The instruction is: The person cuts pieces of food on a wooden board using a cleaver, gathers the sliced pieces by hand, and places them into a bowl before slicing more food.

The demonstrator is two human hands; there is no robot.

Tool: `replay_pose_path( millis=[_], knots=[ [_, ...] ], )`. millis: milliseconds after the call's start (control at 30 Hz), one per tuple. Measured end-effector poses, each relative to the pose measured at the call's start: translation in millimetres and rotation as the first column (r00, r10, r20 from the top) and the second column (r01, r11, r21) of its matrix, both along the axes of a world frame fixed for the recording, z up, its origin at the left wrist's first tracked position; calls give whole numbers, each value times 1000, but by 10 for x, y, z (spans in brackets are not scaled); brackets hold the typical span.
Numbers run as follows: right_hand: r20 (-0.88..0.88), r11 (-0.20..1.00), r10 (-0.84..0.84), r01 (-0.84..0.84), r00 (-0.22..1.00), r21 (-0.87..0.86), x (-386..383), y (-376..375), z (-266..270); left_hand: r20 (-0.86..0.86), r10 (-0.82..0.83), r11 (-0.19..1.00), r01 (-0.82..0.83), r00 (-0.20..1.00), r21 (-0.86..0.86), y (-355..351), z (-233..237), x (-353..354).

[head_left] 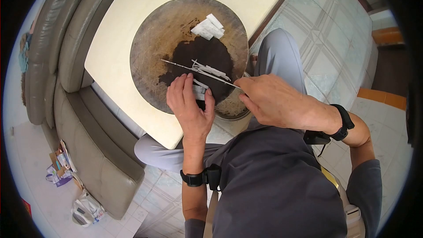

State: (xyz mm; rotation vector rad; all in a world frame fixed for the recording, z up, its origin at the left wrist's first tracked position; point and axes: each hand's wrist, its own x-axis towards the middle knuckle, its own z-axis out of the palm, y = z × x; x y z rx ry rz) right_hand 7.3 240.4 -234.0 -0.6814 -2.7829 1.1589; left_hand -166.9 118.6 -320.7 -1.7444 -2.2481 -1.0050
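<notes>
My right hand [269, 102] is closed round the handle end of a knife [176, 65], whose blade shows nearly edge-on as a thin line across the board. My left hand [188, 101] rests on the board with bent fingers and thumb around white slices [199, 91], partly hidden under it. Just beyond the blade lie several thin white strips [210, 69]. Flat white pieces [208, 27] sit farther back on the round wooden cutting board [152, 39]. A large dark wet patch [198, 53] covers the board's middle.
The board stands on a cream table [110, 57], reaching over its right edge. A grey leather sofa [94, 136] runs along the left. Bags [87, 207] lie on the tiled floor [317, 31] at lower left. My knees flank the table corner.
</notes>
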Motion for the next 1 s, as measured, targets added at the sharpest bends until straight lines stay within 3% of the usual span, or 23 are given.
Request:
replay_pose_path(
  millis=[133, 300, 567, 833, 900, 1000],
  knots=[
    [96, 996, -22, 30, 995, -86, 52, 21, 5, 108, 27, 999, -31, 994, 36, -7, 43, 0],
    [84, 995, -34, 42, 996, -96, 70, 18, 53, 19, 23, 1000, -22, 1000, -8, 10, 53, -7],
    [-32, 996, -20, 17, 999, -85, 68, -32, 1, 28, 70, 995, -72, 997, 67, 16, -2, 36],
    [-1, 997, -13, 13, 1000, -72, 70, -27, 22, -1, 99, 994, -99, 995, 48, 32, 15, 66],
    [-3, 997, -19, 19, 1000, -74, 77, -21, 25, 74, 108, 986, -116, 991, 119, 15, -3, 67],
    [-22, 998, -21, 20, 1000, -62, 88, -24, 46, -2, 44, 994, -44, 999, 103, -30, 23, 28]
  ],
)
